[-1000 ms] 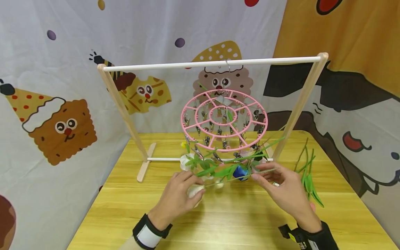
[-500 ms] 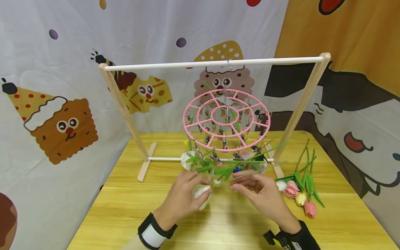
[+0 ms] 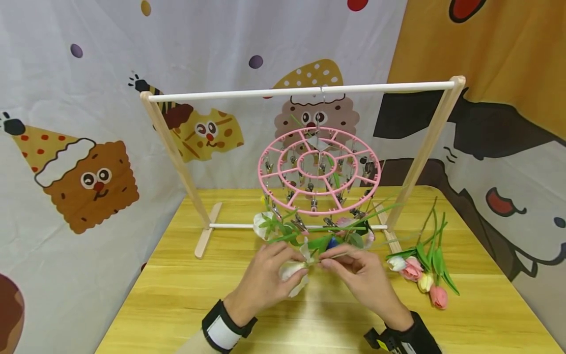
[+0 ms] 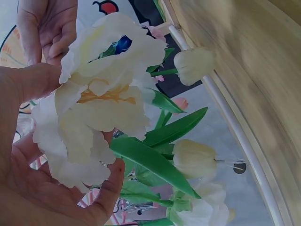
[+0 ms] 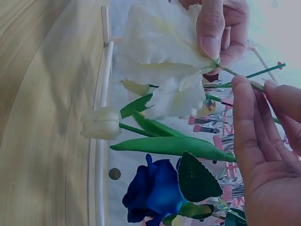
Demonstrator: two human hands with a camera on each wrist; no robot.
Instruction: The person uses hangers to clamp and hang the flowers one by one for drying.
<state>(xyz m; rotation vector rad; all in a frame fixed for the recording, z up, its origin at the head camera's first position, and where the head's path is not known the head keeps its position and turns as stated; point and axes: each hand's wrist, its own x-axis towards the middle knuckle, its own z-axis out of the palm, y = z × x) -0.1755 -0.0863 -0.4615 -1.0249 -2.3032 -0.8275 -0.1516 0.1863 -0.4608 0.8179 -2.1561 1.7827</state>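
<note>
In the head view my left hand (image 3: 267, 275) pinches a large white flower (image 3: 293, 281) at its base, below the hanger's front. The flower's ruffled petals spread with yellowish centres in the left wrist view. My right hand (image 3: 364, 278) pinches its thin stem (image 5: 229, 71) just behind the bloom, thumb against forefinger, as the right wrist view shows. Above hangs a round pink clip hanger (image 3: 320, 213) with metal clips. Flowers hang from it, among them a blue rose (image 5: 153, 190), a white tulip (image 5: 101, 123) and another white flower (image 3: 261, 225).
A wooden rack with a white top bar (image 3: 230, 93) carries the hanger over the wooden table (image 3: 177, 305). At the right lie loose tulips: a white one (image 3: 396, 264), a yellow one (image 3: 425, 282) and pink ones (image 3: 438, 297). A printed curtain (image 3: 177, 44) stands behind.
My right hand has slid left along the stem, close to the bloom, uncovering the tulips on the table. My left hand has shifted slightly right with the white flower.
</note>
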